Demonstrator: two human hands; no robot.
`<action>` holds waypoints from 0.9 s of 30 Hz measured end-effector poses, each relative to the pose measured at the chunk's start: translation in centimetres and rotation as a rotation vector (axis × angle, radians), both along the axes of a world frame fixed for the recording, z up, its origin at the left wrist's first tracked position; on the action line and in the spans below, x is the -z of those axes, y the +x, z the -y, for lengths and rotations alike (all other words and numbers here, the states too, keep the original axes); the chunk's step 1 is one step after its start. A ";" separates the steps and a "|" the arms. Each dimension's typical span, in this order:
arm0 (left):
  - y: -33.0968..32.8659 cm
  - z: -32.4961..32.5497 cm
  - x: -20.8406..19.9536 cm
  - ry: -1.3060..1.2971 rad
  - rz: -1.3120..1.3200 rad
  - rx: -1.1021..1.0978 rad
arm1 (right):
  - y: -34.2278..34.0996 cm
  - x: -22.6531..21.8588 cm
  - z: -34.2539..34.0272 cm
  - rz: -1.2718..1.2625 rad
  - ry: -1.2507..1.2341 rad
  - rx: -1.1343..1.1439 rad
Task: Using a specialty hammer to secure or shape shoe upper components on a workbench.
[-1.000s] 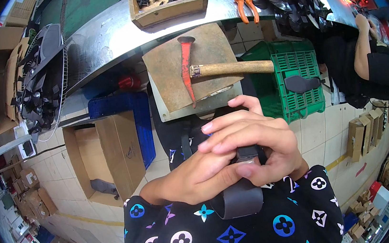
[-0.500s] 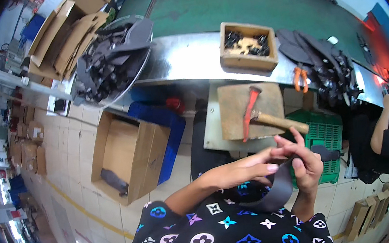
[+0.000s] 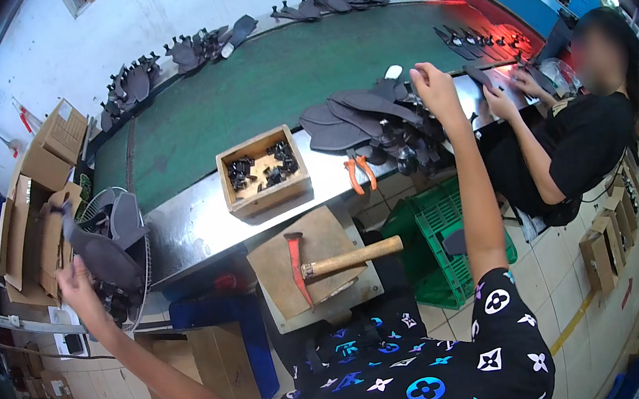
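At the far left, my left hand (image 3: 80, 288) is closed on the near end of a dark grey shoe sole (image 3: 105, 255), which is partly blurred over the wire basket (image 3: 146, 270) of dark pieces. My right arm stretches forward past the pile of dark grey soles (image 3: 358, 120) on the metal ledge. My right hand (image 3: 436, 92) hovers beside that pile, its fingers loosely bent and slightly apart, with nothing visible in them. A small white oval thing (image 3: 393, 73) lies near its fingertips. Before me, a red-headed hammer (image 3: 342, 261) with a wooden handle rests on a worn board (image 3: 269, 272).
A wooden box (image 3: 272, 202) of small black parts and orange-handled pliers (image 3: 360, 173) sit along the ledge. Behind runs a green belt (image 3: 192, 119). Below are a green crate (image 3: 423, 282) and a cardboard box (image 3: 223, 360). At right, a co-worker (image 3: 588, 137) handles a sole.
My hands have parted from the dark piece between them. The left has gone to the basket and the right to the sole pile. The view has swung to the right.
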State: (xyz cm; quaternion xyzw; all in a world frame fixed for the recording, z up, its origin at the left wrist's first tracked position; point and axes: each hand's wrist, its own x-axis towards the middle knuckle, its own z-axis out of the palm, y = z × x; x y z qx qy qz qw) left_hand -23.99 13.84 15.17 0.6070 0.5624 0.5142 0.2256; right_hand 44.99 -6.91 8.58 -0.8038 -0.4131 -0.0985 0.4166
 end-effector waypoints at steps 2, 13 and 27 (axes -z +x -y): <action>-1.3 -0.6 -0.2 0.334 -0.333 -0.446 | 2.4 0.8 -3.1 0.089 -0.235 -0.135; 5.5 7.4 3.7 0.077 0.026 0.099 | 2.9 1.9 -5.3 -0.277 -0.866 -0.430; 24.0 17.6 1.0 -0.042 -0.943 0.613 | -25.5 -7.7 -0.2 1.425 0.091 -0.684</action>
